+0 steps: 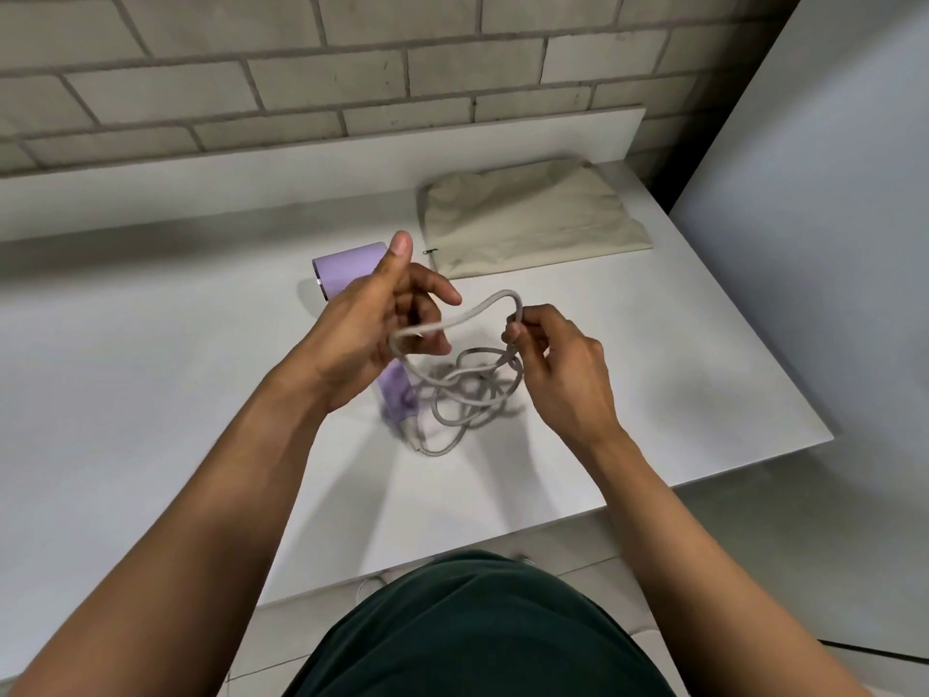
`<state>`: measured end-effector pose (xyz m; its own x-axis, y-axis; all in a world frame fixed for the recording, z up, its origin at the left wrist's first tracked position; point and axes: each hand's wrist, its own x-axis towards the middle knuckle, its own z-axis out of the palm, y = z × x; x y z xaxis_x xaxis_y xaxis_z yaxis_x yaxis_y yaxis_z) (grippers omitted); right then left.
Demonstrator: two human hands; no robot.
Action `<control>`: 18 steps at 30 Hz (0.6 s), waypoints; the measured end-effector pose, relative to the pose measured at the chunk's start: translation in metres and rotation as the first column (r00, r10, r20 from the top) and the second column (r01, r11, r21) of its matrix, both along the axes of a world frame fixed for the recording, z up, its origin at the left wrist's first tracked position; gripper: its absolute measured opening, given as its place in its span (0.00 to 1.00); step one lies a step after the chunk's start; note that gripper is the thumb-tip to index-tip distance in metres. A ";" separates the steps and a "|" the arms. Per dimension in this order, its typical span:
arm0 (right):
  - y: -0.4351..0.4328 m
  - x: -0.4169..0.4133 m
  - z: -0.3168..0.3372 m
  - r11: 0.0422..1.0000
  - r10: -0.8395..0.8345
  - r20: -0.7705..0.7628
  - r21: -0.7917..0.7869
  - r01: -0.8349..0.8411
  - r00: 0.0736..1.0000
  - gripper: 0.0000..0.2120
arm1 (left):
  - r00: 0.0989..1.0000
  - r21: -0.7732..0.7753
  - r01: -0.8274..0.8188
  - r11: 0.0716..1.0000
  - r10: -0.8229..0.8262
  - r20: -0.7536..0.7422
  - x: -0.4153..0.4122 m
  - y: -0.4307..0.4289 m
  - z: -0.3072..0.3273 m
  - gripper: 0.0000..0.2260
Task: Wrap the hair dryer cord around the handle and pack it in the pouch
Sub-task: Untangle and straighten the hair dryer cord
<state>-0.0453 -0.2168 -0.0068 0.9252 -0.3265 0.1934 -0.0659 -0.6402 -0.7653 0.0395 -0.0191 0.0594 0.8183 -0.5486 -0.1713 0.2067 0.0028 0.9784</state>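
Note:
A lilac hair dryer lies on the white table, its barrel pointing left and its handle toward me, partly hidden behind my left hand. Its grey cord lies in a loose tangle beside the handle. My left hand holds one strand of the cord with curled fingers, thumb raised. My right hand pinches a raised loop of the same cord between thumb and fingertips. A beige zip pouch lies flat behind the dryer, toward the right.
A brick wall with a white ledge runs along the back of the table. A pale panel stands to the right of the table. The table's right edge is close to my right hand.

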 end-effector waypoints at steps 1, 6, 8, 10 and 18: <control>0.000 0.000 0.003 0.995 -0.009 0.015 0.100 0.007 1.000 0.06 | 1.000 0.025 0.020 0.999 -0.020 -0.014 0.001 0.000 -0.007 0.33; -0.004 0.004 0.010 0.901 -0.022 0.073 0.434 -0.012 0.997 0.04 | 0.847 0.528 0.320 0.787 -0.487 0.212 -0.004 0.008 -0.047 0.50; -0.005 0.003 0.011 0.871 -0.004 0.095 0.489 -0.043 0.995 0.03 | 0.815 0.638 0.346 0.688 -0.557 0.158 -0.010 0.008 -0.060 0.56; -0.005 0.002 0.013 0.825 -0.009 0.120 0.561 -0.060 0.993 0.03 | 0.886 0.471 0.383 0.794 -0.460 0.055 -0.013 0.003 -0.068 0.44; -0.029 0.002 0.015 0.705 0.013 0.123 0.703 -0.097 0.992 0.06 | 0.980 0.629 0.115 0.769 -0.191 0.054 -0.009 -0.029 -0.080 0.09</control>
